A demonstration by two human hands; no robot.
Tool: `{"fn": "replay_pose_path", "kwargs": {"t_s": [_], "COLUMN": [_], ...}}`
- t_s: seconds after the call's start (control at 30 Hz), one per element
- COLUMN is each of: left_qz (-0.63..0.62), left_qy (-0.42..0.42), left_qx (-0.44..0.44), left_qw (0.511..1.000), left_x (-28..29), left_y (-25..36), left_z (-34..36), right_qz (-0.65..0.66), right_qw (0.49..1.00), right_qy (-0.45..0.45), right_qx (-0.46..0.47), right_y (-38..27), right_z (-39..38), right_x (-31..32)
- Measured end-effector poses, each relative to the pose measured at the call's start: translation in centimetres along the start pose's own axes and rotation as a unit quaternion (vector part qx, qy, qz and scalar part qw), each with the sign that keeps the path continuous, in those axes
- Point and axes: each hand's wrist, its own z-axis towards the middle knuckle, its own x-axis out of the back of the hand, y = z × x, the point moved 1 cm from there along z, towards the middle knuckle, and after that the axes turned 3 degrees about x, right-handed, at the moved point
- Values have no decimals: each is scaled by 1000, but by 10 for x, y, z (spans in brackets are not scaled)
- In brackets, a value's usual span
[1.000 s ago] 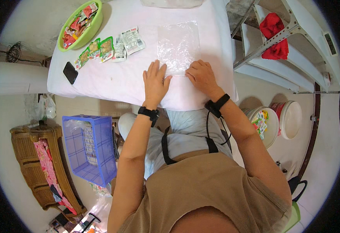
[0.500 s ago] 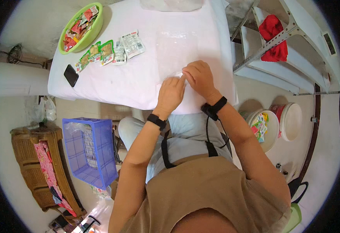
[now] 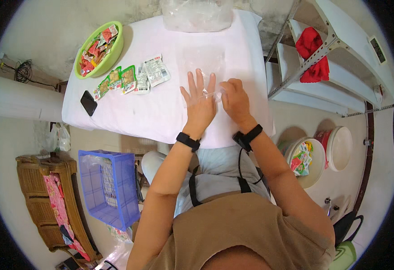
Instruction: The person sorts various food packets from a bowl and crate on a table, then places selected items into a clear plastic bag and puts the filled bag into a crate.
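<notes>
A clear plastic bag lies flat on the white-covered table in front of me. My left hand is open over its near part, palm down with fingers spread. A thin edge of plastic crosses the left fingers; whether they are inside the bag or on top, I cannot tell. Just to the right, my right hand is closed, pinching the bag's near edge between thumb and fingers. Several small food packets, some green and some silver-white, lie in an overlapping row to the left.
A green basin full of packets stands at the far left, near a black phone. A heap of clear plastic bags sits at the back edge. Blue crate left, white bucket and metal shelf right.
My hands were close together at the bag's near edge. The left has spread its fingers and reached farther over the bag; the right keeps its pinch. The whole view has shifted slightly.
</notes>
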Motion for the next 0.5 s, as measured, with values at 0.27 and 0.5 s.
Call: {"fn": "replay_pose_path", "kwargs": {"t_s": [0.27,0.5], "left_qz": [-26,-93], "left_qy": [-114,-106], "left_qx": [17,-116], "left_qw": [993,983], "left_x": [-44,-44], "left_y": [-13,-15], "left_z": [-4,-20], "right_qz": [26,-3], "right_qw": [998,997], "right_qy": [-7,-41], "right_qx": [-61,-67], "right_y": [23,20], "right_z": [-17,-22], "right_x": [-16,-14]}}
